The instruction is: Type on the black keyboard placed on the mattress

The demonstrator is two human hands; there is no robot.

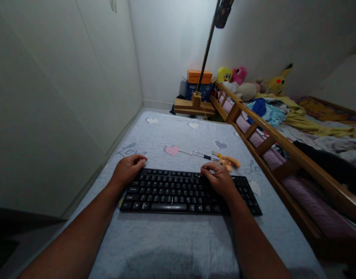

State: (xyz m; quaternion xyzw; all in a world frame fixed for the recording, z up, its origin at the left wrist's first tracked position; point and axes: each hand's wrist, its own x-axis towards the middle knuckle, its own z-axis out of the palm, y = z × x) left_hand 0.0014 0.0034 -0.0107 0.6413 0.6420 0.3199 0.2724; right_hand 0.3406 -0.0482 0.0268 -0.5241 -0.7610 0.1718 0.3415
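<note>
A pale grey-blue cloth (pixel 172 133), printed with hearts and curly letters, covers the flat surface in front of the person. At the left there is a tall white cupboard (pixel 64 97), and behind is a white wall (pixel 166 46). The light is rather dim.

The black keyboard (pixel 172 192) lies flat on the cloth, with its keys facing up. The left hand (pixel 128 169) rests at its upper left corner; its fingers are curled, with the thumb near the forefinger. The right hand (pixel 220 179) is over the right part of the keyboard, its thumb and forefinger brought together close to the top row. I cannot tell whether something small is between them. This hand and its forearm hide some keys.

Beyond the keyboard lie a thin white stick (pixel 185 152), a tool with a black grip (pixel 207 157) and an orange cloth (pixel 232 161), near the right hand. At the right stands a wooden bed rail (pixel 282 140). Farther back, a dark pole (pixel 208 46) rises from a wooden base (pixel 184 105), near an orange box (pixel 195 76).
</note>
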